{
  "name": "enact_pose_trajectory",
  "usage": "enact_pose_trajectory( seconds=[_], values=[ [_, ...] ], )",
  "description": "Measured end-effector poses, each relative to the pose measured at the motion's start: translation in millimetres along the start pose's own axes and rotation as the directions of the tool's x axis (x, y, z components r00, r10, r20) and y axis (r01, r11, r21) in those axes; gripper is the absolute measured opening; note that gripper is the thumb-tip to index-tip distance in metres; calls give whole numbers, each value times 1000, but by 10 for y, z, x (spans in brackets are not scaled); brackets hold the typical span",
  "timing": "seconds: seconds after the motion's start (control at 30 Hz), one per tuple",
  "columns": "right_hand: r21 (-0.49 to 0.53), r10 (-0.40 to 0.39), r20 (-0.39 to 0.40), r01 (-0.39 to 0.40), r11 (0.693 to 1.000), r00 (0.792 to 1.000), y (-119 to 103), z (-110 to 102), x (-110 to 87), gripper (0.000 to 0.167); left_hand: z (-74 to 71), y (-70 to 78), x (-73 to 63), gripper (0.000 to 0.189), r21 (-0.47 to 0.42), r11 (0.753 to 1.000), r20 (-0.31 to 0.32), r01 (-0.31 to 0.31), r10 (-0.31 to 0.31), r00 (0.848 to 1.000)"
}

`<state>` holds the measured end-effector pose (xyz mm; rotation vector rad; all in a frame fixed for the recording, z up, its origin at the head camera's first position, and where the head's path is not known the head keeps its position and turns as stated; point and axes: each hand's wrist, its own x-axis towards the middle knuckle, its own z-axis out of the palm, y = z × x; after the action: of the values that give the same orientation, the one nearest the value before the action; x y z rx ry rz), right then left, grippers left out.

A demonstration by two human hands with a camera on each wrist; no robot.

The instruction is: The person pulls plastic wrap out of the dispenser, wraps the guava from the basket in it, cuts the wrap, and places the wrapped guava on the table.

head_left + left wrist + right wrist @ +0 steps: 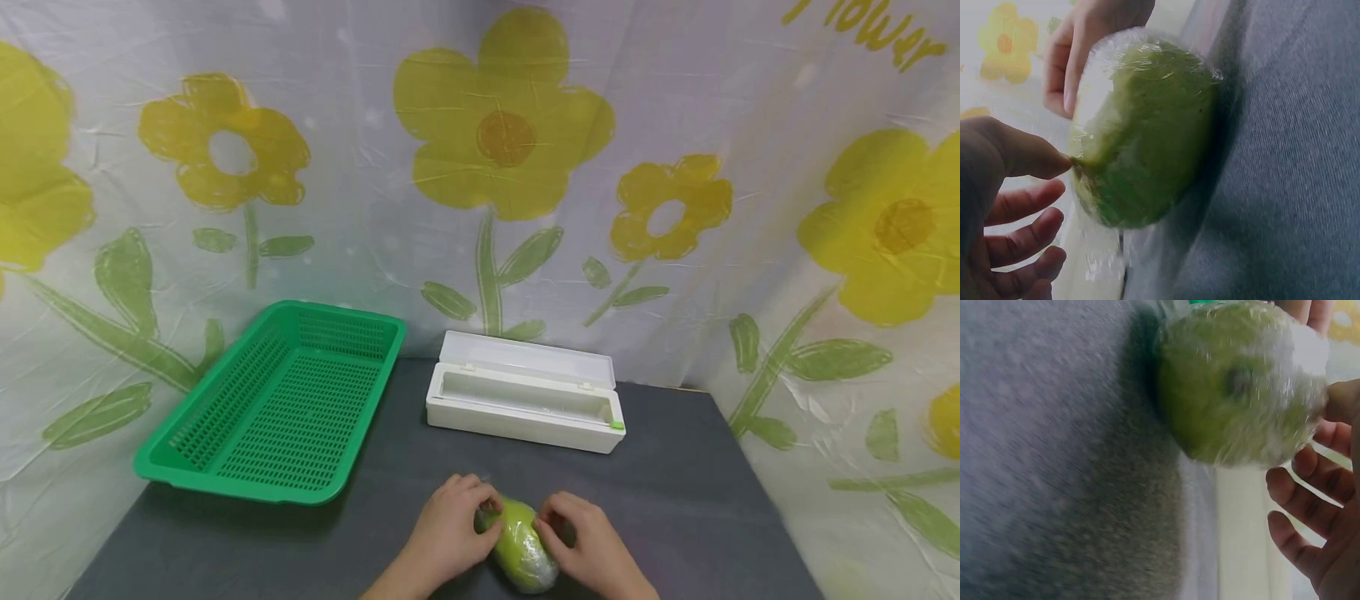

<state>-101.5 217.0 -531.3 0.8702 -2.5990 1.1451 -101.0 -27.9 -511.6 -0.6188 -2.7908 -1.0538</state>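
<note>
A green fruit (517, 542) wrapped in clear cling film (1310, 356) rests on the dark tabletop between both hands; its exact kind is unclear. On its left side, my left hand (453, 525) touches the film with curled fingers, and the thumb (1044, 155) presses where the film puckers. From the opposite side, my right hand (592, 542) holds the wrap near the thumb tip, its other fingers (1310, 503) curved and spread just off the fruit. A loose film end (1102, 265) hangs at one end. The right wrist view shows a dark spot on the fruit under the film.
A green plastic basket (213, 487) stands at the left on the table (675, 492). Behind the hands is a long white box (517, 422) with its lid up and a small green piece at its right end. A flower-printed curtain (360, 208) encloses the back and sides.
</note>
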Motion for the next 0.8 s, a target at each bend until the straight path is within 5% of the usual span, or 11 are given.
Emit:
enact_pose_trajectory(
  seconds=[0.3,0.43,0.67,0.8],
  values=[
    [37,59,-35,-58,998,998,9,109,-79,23,107,-155,22,32,24,991,36,133,-134,990],
    [35,183,-33,-182,983,983,-31,164,-98,18,142,-186,19,50,-38,986,148,164,-157,976],
    [27,335,-25,-335,942,942,-137,252,-103,28,177,-202,-3,120,-75,983,359,167,-130,924],
    [1,335,-77,-336,942,939,-158,292,-107,33,200,-253,15,122,-132,979,400,155,-90,912]
  ],
)
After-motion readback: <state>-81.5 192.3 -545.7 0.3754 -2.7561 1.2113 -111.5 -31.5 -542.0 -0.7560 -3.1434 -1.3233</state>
